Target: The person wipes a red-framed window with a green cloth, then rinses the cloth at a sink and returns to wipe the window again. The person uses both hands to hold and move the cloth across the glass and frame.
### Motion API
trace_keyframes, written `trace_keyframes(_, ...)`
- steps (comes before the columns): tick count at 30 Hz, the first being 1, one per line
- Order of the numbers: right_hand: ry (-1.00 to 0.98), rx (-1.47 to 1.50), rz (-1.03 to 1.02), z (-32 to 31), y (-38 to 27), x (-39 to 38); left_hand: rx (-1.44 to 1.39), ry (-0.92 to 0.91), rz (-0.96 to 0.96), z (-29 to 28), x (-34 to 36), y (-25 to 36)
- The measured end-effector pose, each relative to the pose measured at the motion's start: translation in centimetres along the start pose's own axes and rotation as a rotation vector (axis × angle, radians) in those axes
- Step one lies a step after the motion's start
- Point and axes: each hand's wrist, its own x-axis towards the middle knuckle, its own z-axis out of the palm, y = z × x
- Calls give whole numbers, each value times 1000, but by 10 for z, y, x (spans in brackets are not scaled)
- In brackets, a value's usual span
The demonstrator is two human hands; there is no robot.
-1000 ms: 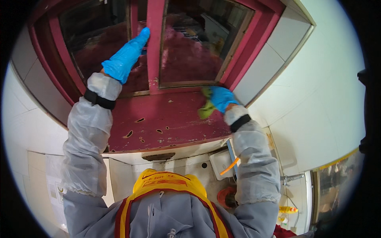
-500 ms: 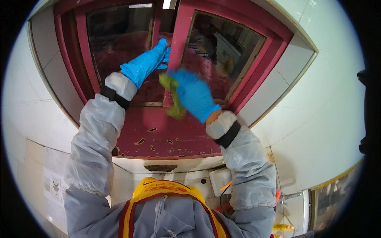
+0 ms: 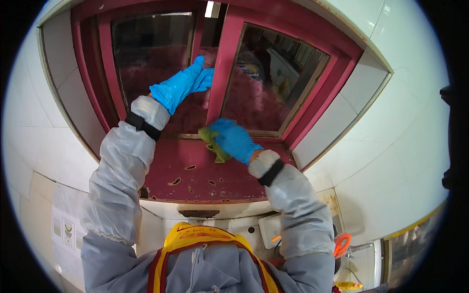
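Observation:
In a blue glove, my right hand (image 3: 235, 141) is closed on a green cloth (image 3: 217, 152), pressed at the bottom of the maroon upright (image 3: 221, 78) of a window frame. The cloth's loose end hangs over the maroon sill (image 3: 195, 171). My left hand (image 3: 178, 88), gloved in blue too, has its fingers stretched toward the left edge of that upright, its fingertips at the edge. Beside it is the left glass pane (image 3: 151, 58); the right glass pane (image 3: 273, 83) stands behind my right hand.
The sill has chipped paint along its front edge. White tiled walls (image 3: 386, 161) flank the window recess. Below the sill, a white box (image 3: 270, 229) is fixed to the wall. An orange looped object (image 3: 343, 245) and a tap (image 3: 359, 244) are at lower right.
My right hand has moved down the upright with the cloth, to the frame's bottom corner by the sill. My left hand has stayed beside the upright.

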Motion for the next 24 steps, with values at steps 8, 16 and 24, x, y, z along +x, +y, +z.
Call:
trace_keyframes(8,1114,-492,-80,-138,-28,57,120,-48,-3,15,-8,-14)
trace_keyframes(16,839,-715,-149,-125,-21,69,1056,235,215,52,-13,-30)
trace_keyframes(24,605,-920,-184,-122,3,33,1073,305,191,57,-10,-33)
